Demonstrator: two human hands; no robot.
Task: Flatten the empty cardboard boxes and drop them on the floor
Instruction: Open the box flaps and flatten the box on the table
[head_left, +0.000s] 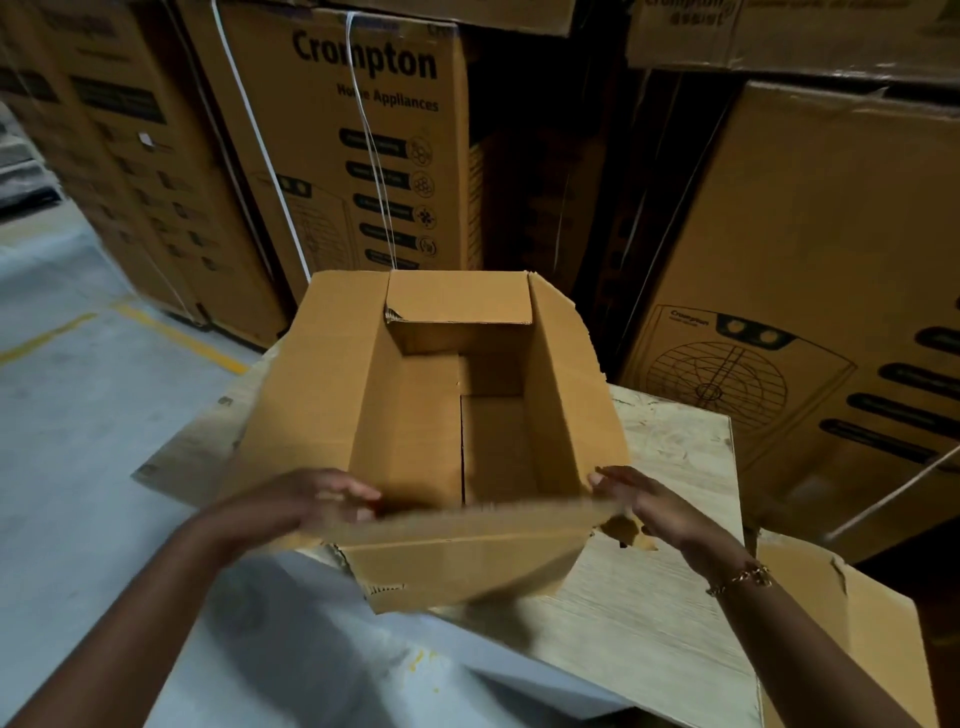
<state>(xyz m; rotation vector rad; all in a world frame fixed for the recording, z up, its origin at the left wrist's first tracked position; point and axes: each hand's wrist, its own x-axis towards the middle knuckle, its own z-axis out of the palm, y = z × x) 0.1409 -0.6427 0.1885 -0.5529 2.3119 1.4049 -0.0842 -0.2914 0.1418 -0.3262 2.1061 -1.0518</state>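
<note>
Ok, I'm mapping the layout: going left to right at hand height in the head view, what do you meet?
Grey floor → left hand → open box → right hand → bracelet → printed carton.
</note>
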